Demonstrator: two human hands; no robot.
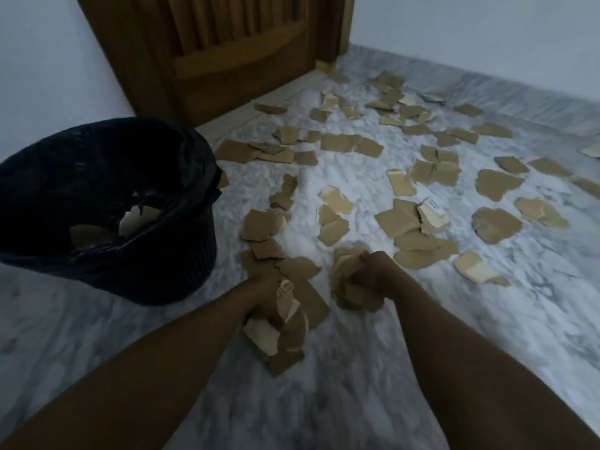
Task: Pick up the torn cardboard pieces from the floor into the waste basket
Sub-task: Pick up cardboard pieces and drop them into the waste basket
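Scraps (496,185) litter floor (357,368) beside basket (181,271), before door (227,53).

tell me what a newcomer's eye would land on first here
The torn cardboard pieces scattered over the marble floor, from mid-frame out to the far right, hit first. Next, low in the frame, the left hand and the right hand each grip a bunch of those pieces. At left stands the black-lined waste basket, with a few pieces already inside, and a wooden door behind it.
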